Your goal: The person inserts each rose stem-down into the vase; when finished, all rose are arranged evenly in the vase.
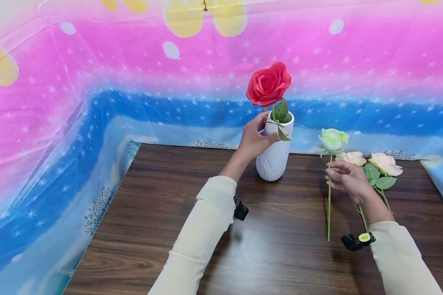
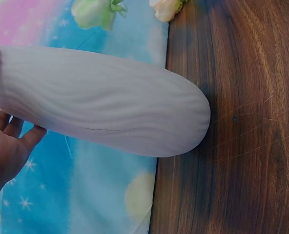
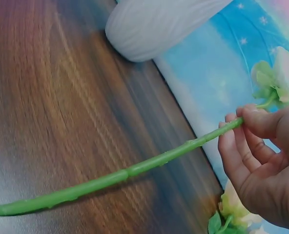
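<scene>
A white vase (image 1: pixel 272 159) with a wavy surface stands on the table, holding a red rose (image 1: pixel 268 84) with green leaves. My left hand (image 1: pixel 256 137) grips the vase near its rim, thumb on the near side; in the left wrist view the fingers (image 2: pixel 15 127) wrap its upper end. To the right, my right hand (image 1: pixel 347 180) pinches the stem of a pale green-white rose (image 1: pixel 333 140) just below the bloom. The flower is upright, its long bare stem (image 3: pixel 127 173) hanging down beneath the fingertips.
Two cream roses, one a peach-cream rose (image 1: pixel 385 164) with leaves, lie on the table (image 1: pixel 162 213) behind and under the right forearm. A pink and blue patterned cloth (image 1: pixel 192 78) hangs behind the table and along its left side.
</scene>
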`<state>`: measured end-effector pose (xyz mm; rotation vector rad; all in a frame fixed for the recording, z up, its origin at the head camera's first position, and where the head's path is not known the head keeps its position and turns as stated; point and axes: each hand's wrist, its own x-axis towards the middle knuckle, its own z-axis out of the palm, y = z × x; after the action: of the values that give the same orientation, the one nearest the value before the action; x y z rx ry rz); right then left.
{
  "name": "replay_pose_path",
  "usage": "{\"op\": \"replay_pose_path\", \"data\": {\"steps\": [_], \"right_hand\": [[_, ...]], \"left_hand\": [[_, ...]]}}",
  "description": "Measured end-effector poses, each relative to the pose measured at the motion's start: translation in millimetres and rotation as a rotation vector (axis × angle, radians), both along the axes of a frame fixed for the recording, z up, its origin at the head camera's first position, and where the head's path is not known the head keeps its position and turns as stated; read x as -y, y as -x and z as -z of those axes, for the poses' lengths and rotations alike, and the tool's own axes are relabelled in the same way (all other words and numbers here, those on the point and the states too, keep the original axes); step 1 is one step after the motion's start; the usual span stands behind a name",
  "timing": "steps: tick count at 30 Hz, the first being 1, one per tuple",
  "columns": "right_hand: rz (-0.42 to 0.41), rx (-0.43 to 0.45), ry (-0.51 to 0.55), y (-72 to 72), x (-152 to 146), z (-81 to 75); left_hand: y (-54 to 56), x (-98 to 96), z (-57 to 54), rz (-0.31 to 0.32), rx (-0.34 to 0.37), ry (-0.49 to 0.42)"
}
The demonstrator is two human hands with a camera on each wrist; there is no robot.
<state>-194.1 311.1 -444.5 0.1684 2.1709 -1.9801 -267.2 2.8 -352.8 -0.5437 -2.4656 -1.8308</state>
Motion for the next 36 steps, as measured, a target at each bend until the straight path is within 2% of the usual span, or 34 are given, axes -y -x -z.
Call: {"op": "replay_pose_path", "data": {"steps": [11, 18, 28, 36], "right_hand": [[-0.023, -0.037, 0.144, -2.0, 9.6, -14.8], [-0.032, -0.084, 0.187, -1.0, 14.1, -22.7], [0.005, -0.183, 0.319, 3.6, 18.3, -37.9], [0.054, -0.247, 0.333, 8.0, 25.5, -60.4]], "left_hand": [[1.4, -0.5, 0.5, -0.002, 0.004, 0.013], [1.3, -0.4, -0.2, -0.001, -0.003, 0.002], [1.2, -1.1, -0.4, -0.002, 0.008, -0.006], [2.2, -2.1, 0.9, -0.009, 0.005, -0.027]]}}
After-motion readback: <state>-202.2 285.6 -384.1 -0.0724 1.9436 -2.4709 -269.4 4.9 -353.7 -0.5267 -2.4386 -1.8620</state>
